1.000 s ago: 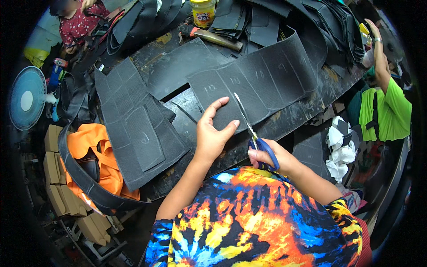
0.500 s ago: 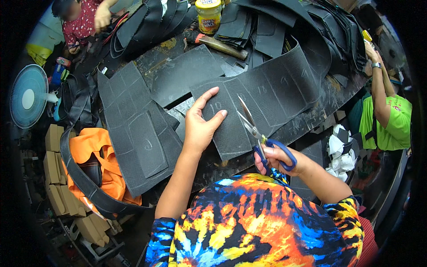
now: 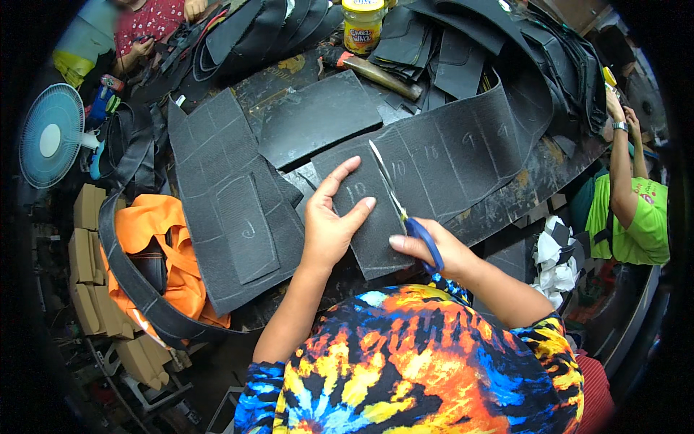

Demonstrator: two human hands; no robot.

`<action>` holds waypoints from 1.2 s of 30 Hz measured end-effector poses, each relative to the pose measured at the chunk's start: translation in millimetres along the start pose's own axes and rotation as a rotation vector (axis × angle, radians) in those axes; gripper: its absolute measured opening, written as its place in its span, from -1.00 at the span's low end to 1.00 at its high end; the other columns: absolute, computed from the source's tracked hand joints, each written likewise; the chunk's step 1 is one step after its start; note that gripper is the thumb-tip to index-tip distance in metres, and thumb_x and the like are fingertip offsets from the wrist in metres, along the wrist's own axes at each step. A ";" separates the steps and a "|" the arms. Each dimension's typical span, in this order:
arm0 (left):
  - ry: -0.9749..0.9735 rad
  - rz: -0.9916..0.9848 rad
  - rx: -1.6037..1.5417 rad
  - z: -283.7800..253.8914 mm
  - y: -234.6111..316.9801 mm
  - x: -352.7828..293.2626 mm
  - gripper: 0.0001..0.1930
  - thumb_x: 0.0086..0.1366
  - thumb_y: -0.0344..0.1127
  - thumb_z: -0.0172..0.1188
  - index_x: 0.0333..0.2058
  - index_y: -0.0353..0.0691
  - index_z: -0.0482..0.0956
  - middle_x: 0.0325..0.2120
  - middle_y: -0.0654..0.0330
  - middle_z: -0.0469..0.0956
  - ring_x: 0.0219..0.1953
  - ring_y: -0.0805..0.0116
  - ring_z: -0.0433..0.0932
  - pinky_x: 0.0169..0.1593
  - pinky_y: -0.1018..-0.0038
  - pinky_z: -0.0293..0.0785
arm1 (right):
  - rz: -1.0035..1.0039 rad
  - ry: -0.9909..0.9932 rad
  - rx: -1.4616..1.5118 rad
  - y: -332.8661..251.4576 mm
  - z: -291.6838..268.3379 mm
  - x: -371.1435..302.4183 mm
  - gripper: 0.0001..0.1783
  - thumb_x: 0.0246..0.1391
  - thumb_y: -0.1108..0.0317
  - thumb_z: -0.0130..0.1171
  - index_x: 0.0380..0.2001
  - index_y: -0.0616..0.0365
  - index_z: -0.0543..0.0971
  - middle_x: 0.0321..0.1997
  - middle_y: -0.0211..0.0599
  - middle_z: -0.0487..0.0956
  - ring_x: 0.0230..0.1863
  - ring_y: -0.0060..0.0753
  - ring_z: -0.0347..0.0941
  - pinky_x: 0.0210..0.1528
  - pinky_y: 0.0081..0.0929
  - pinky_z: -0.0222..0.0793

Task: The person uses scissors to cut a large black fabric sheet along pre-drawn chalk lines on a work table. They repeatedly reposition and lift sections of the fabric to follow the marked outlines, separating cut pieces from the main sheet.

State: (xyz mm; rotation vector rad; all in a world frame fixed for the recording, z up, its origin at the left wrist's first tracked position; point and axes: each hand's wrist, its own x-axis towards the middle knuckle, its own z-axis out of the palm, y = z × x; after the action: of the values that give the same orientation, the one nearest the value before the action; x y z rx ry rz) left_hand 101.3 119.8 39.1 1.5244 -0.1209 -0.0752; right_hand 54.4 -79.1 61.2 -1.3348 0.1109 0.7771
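A long black strip of textured sheet material (image 3: pixel 452 163), chalked with lines and marks, stretches across the workbench and curls up at its far right. My left hand (image 3: pixel 330 224) grips its near left end, thumb and index finger spread on top; the other fingers are hidden. In my right hand (image 3: pixel 431 248) is a pair of scissors (image 3: pixel 394 189) with blue handles. Their blades lie nearly together along a chalk line, pointing away from me. Left of my left hand rests a wider chalk-marked black sheet (image 3: pixel 210 155), with a smaller black piece (image 3: pixel 248 231) on it.
Behind the strip lie a black slab (image 3: pixel 318 116), a hammer (image 3: pixel 379 76), a yellow-lidded jar (image 3: pixel 361 29) and stacked black pieces (image 3: pixel 412 40). An orange bag (image 3: pixel 184 267) and a fan (image 3: pixel 52 137) stand left. A person in green (image 3: pixel 636 217) works at right, another in red (image 3: pixel 148 25) far left.
The scissors have moved up and left over the strip, turning more upright, and their blades have come together. My left hand keeps its place on the strip. The whole view has shifted slightly.
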 end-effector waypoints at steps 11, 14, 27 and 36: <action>-0.004 -0.040 0.039 -28.5 21.7 -6.9 -0.66 0.18 -0.50 0.33 -0.03 -0.29 0.65 -0.10 0.19 0.66 -0.01 0.45 0.56 0.17 0.49 0.38 | -0.053 -0.085 -0.085 2.5 -8.8 6.7 -0.70 0.21 0.16 0.22 -0.28 0.20 0.51 -0.41 -0.44 0.52 -0.39 -0.63 0.46 -0.25 -0.65 0.41; -0.220 -0.007 0.128 -59.6 40.8 -10.9 -0.59 0.11 -0.46 0.38 0.00 -0.26 0.64 -0.08 0.20 0.65 0.00 0.45 0.55 0.17 0.48 0.37 | -0.084 -0.240 -0.101 2.4 -22.1 -1.0 -0.52 0.12 -0.04 0.28 -0.21 0.18 0.46 -0.30 -0.40 0.48 -0.27 -0.59 0.43 -0.15 -0.58 0.39; -0.441 -0.032 0.217 -78.1 59.7 -20.9 -0.52 0.07 -0.38 0.40 0.03 -0.26 0.62 -0.06 0.15 0.63 0.04 0.36 0.53 0.20 0.44 0.32 | -0.045 -0.254 -0.364 1.0 -21.1 -14.3 -0.61 0.14 0.10 0.35 -0.48 0.13 0.43 -0.50 -0.64 0.35 -0.40 -0.77 0.23 -0.40 -0.64 0.18; -0.540 -0.153 0.176 -70.8 59.1 -25.0 -0.51 0.02 -0.38 0.43 -0.01 -0.29 0.63 -0.09 0.15 0.63 0.02 0.38 0.54 0.17 0.47 0.35 | -0.118 -0.306 -0.488 -9.0 -17.8 0.6 -0.61 0.10 0.08 0.38 -0.41 0.15 0.47 -0.42 -0.54 0.47 -0.38 -0.74 0.29 -0.36 -0.59 0.25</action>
State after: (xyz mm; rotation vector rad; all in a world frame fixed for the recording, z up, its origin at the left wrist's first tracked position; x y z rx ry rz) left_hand 83.9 195.8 94.4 1.6554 -0.4501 -0.6128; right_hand 66.2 -95.1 63.6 -1.6425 -0.4215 0.9330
